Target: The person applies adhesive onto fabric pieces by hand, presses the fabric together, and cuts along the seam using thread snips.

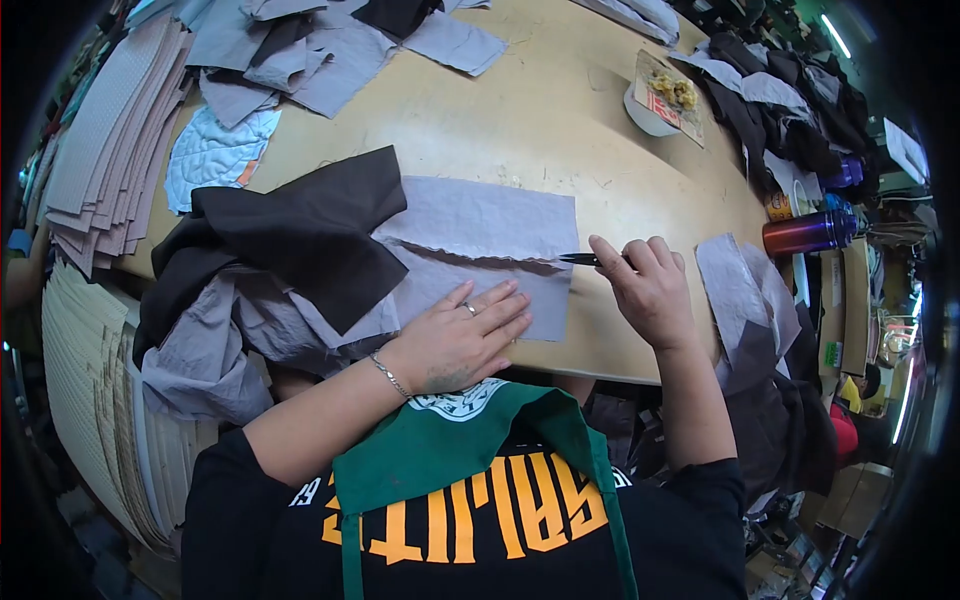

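Observation:
My left hand (462, 335) lies flat with its fingers spread on a light grey cloth (490, 215), just below a frayed seam that runs across it. In my right hand (648, 290) is a small dark pointed tool (580, 259), which looks like snips or tweezers. Its tip touches the right end of the seam at the cloth's edge. Dark brown fabric (300, 230) lies folded over the left part of the grey cloth. More grey fabric (205, 345) hangs bunched at the table's front left edge.
Stacks of cut pieces (120, 130) stand at the left, beside a quilted pad (215, 150). Grey scraps (340, 60) lie at the back. A white bowl (650, 115) stands back right, and a purple bottle (805, 232) and more fabric (735, 285) are at the right.

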`<state>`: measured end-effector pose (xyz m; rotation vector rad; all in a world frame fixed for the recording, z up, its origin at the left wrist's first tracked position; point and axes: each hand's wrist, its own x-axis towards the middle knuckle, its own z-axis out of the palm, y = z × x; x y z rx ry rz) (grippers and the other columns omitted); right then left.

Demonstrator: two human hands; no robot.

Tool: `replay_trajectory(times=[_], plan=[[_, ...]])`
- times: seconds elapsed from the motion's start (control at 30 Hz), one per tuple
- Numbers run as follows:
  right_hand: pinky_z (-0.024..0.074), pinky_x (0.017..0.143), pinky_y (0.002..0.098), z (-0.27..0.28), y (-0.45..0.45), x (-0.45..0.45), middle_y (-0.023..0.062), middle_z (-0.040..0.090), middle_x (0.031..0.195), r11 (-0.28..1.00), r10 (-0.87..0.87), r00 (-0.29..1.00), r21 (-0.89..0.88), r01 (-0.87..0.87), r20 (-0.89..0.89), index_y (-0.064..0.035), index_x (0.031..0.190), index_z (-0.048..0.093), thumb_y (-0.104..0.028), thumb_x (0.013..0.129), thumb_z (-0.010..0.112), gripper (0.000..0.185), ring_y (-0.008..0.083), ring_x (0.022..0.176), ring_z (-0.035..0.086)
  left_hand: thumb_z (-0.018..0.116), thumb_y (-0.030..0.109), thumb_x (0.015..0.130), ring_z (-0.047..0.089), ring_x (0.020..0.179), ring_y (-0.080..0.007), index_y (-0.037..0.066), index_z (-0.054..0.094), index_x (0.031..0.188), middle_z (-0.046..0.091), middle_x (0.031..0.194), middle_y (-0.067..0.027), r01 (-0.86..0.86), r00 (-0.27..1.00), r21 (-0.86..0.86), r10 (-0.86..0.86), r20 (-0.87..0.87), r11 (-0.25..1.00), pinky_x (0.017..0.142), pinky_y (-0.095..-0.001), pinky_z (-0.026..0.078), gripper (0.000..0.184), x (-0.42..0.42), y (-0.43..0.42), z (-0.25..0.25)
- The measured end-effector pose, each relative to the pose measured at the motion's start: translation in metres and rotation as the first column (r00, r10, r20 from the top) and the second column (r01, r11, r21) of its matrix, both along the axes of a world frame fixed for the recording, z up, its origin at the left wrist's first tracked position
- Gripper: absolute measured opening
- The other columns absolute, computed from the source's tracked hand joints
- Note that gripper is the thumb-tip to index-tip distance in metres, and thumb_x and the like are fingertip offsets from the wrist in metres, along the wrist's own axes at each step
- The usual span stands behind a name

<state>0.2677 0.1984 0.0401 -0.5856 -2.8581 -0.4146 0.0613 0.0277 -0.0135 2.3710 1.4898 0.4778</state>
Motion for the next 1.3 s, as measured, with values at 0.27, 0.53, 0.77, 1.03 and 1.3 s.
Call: replay_trajectory(times=[0.27, 0.53, 0.77, 1.03, 1.3], plan=[[0.0370, 0.058, 0.0306, -0.010, -0.003, -0.012, -0.0020, 0.046, 0.076, 0.997, 0.047, 0.999, -0.056, -0.046, 0.020, -0.0219, 0.118, 0.058, -0.014, 0.075, 0.058, 0.043, 0.0163, 0.072, 0.048, 0.054, 0.034, 0.087, 0.032, 0.134, -0.0241, 0.007, 0.048, 0.129, 0.040, 0.139, -0.0092, -0.017, 1.000, 0.042, 0.016, 0.023, 0.999, 0.105, -0.0471, 0.029, 0.051, 0.001, -0.001, -0.002], [0.0374, 0.057, 0.0313, -0.017, -0.017, -0.049, -0.0008, 0.047, 0.077, 0.987, 0.132, 0.991, -0.089, -0.135, -0.037, -0.0213, 0.119, 0.057, -0.018, 0.074, 0.060, 0.045, 0.0174, 0.072, 0.049, 0.052, 0.034, 0.088, 0.033, 0.133, -0.0244, 0.009, 0.047, 0.130, 0.040, 0.138, -0.0104, -0.018, 1.000, 0.039, 0.017, 0.008, 0.999, 0.104, -0.0472, 0.029, 0.049, 0.001, 0.000, -0.001], [0.0380, 0.055, 0.0313, -0.023, -0.026, -0.068, -0.0006, 0.047, 0.077, 0.983, 0.147, 0.987, -0.101, -0.153, -0.066, -0.0201, 0.119, 0.057, -0.019, 0.075, 0.059, 0.045, 0.0179, 0.071, 0.049, 0.051, 0.034, 0.089, 0.031, 0.135, -0.0247, 0.010, 0.047, 0.130, 0.041, 0.136, -0.0103, -0.001, 1.000, 0.015, 0.001, 0.006, 1.000, 0.103, -0.0492, 0.030, 0.048, 0.002, 0.001, -0.001], [0.0392, 0.055, 0.0314, -0.031, -0.027, -0.073, -0.0005, 0.046, 0.075, 0.985, 0.122, 0.986, -0.107, -0.135, -0.116, -0.0195, 0.116, 0.059, -0.018, 0.075, 0.059, 0.042, 0.0178, 0.071, 0.049, 0.051, 0.034, 0.089, 0.031, 0.135, -0.0243, 0.012, 0.047, 0.130, 0.041, 0.137, -0.0095, 0.003, 1.000, 0.022, -0.003, 0.013, 1.000, 0.104, -0.0507, 0.031, 0.047, 0.001, 0.001, 0.000], [0.0405, 0.056, 0.0316, -0.031, -0.025, -0.069, -0.0009, 0.047, 0.075, 0.987, 0.096, 0.984, -0.115, -0.114, -0.151, -0.0190, 0.115, 0.059, -0.021, 0.074, 0.062, 0.041, 0.0182, 0.070, 0.049, 0.052, 0.033, 0.088, 0.032, 0.134, -0.0246, 0.011, 0.049, 0.128, 0.042, 0.136, -0.0092, 0.002, 1.000, 0.044, -0.002, 0.004, 0.999, 0.103, -0.0511, 0.033, 0.045, 0.002, 0.001, 0.000]])
